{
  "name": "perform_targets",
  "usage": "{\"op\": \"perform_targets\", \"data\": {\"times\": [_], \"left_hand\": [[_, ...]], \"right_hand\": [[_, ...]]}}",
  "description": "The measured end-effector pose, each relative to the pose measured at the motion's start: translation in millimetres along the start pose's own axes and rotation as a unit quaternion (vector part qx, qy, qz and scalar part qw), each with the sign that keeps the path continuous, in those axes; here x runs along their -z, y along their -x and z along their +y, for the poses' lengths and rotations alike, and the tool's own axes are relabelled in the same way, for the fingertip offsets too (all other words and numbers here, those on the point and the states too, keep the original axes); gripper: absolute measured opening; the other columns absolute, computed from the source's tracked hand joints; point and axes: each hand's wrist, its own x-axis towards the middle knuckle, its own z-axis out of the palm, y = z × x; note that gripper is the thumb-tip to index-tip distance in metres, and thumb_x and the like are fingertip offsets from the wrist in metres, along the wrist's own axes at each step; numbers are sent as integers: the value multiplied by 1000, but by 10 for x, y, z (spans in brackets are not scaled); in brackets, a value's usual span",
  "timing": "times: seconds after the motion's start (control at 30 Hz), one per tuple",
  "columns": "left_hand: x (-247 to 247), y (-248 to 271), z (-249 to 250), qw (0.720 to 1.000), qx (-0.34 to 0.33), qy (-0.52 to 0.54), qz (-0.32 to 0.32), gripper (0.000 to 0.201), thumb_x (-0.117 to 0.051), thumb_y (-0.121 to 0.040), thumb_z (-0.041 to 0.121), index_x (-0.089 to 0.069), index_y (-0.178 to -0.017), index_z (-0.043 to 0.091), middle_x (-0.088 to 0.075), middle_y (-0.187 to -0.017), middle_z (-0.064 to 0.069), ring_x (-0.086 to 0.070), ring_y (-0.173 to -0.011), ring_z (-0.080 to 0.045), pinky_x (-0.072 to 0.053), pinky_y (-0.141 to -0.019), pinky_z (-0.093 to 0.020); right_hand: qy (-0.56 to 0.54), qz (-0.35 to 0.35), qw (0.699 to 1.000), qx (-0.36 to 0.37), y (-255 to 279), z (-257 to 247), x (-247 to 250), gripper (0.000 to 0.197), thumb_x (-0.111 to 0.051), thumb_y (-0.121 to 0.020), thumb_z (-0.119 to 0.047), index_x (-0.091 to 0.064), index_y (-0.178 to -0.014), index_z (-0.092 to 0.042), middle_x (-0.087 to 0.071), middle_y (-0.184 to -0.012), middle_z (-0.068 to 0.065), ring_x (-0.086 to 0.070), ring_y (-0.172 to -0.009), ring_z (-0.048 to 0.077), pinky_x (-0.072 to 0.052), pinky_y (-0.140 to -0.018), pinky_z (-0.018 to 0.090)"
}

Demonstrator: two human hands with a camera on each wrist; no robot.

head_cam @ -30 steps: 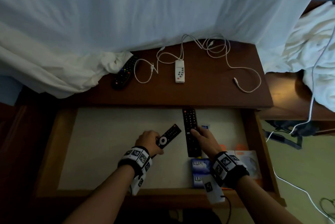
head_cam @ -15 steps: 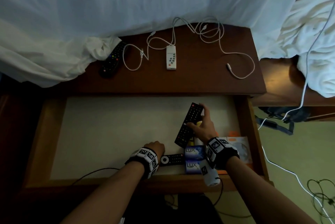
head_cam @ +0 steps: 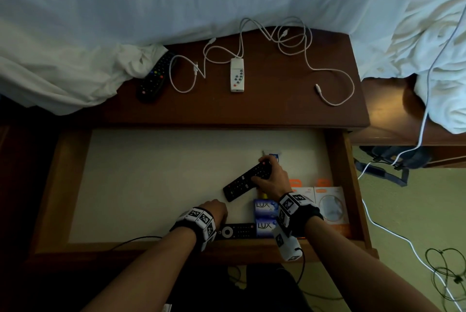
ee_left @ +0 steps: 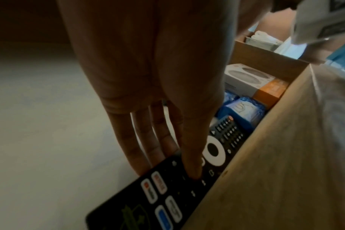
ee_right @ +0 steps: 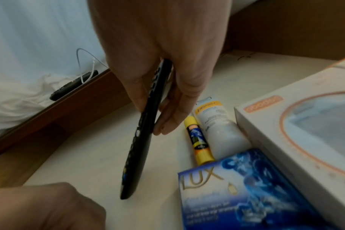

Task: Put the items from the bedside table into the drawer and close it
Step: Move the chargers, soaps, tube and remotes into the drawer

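The drawer (head_cam: 63,185) stands pulled out below the bedside table top (head_cam: 252,107). My right hand (head_cam: 271,175) (ee_right: 151,119) grips a long black remote (head_cam: 242,183) (ee_right: 136,155), slanted, just above the drawer floor. My left hand (head_cam: 215,210) (ee_left: 167,163) has straight fingers (ee_left: 146,149) against a small black remote with a white ring (head_cam: 238,231) (ee_left: 167,194), thumb on its face; this remote lies flat along the drawer's front wall. On the table top lie a black remote (head_cam: 153,77), a white remote (head_cam: 237,74) and white cables (head_cam: 327,79).
In the drawer's right front are two blue Lux soap packs (head_cam: 263,207) (ee_right: 246,194), white and orange boxes (head_cam: 327,203), a yellow stick (ee_right: 197,140) and a white tube (ee_right: 217,129). A bedsheet (head_cam: 75,72) overhangs the table's back left. Cables trail on the floor (head_cam: 403,243).
My left hand brought the small remote to the front wall and stays on it. My right hand swung the long remote from lengthwise to a slant, its near end lower and further left.
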Motion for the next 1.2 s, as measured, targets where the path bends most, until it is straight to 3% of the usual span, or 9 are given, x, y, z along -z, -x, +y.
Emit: {"op": "perform_targets", "data": {"times": [0.2,0.33,0.47,0.53,0.67,0.83,0.9,0.97,1.2], "left_hand": [[-8,179,-383,995,61,58,55,35,-65,-87,13,-65,-121,9,-62,-127,-11,-62,-113,-26,-49,-89,-29],[-95,294,-604,990,127,66,17,22,-69,-86,22,-62,-97,4,-62,-117,-11,-64,-105,-26,-46,-76,-26],[-212,250,-605,981,164,102,19,33,-61,-92,17,-46,-63,9,-46,-69,0,-45,-56,-13,-42,-61,-24],[-241,255,-572,977,179,115,26,41,-54,-96,11,-38,-57,12,-38,-63,1,-35,-51,-11,-39,-56,-23],[-201,326,-570,976,186,108,36,40,-53,-95,10,-39,-57,13,-41,-64,1,-42,-54,-13,-41,-65,-25],[-149,322,-547,967,212,144,16,33,-51,-96,9,-50,-63,9,-52,-76,-1,-57,-72,-17,-40,-74,-27],[-145,320,-561,968,207,141,6,16,-54,-94,11,-67,-88,5,-64,-96,-4,-64,-95,-20,-42,-76,-27],[-145,321,-571,970,204,135,11,22,-57,-93,13,-68,-110,4,-65,-117,-7,-63,-109,-22,-44,-78,-26],[-158,314,-570,969,208,132,28,23,-57,-93,13,-67,-111,4,-65,-120,-9,-64,-108,-23,-41,-75,-26]], "right_hand": [[-48,-56,996,-57,31,97,-185,39,-76,-74,0,-50,-100,-13,-62,-100,15,-68,-83,30,-61,-67,40],[126,-141,982,-11,2,93,-307,35,-78,-73,-9,-64,-105,-14,-67,-95,6,-64,-89,22,-56,-76,31],[267,-215,939,31,3,67,-463,29,-72,-80,-15,-72,-108,-21,-69,-112,6,-64,-105,24,-53,-91,36],[344,-235,908,43,30,50,-543,26,-64,-87,-17,-72,-110,-26,-63,-119,6,-59,-110,26,-50,-94,41],[442,-247,861,53,69,66,-674,28,-56,-92,-17,-71,-114,-26,-59,-124,9,-52,-121,30,-38,-105,52],[482,-253,837,63,87,97,-656,35,-42,-96,-9,-59,-123,-24,-59,-127,9,-51,-122,29,-35,-105,50],[489,-259,829,80,92,82,-640,36,-43,-95,-6,-58,-123,-23,-60,-126,10,-52,-119,29,-40,-100,46],[503,-263,818,93,97,76,-629,36,-44,-96,-7,-57,-125,-23,-59,-126,10,-53,-119,29,-42,-97,44],[512,-289,801,112,58,72,-557,42,-42,-97,-6,-57,-132,-22,-57,-130,13,-54,-119,32,-45,-95,42]]}}
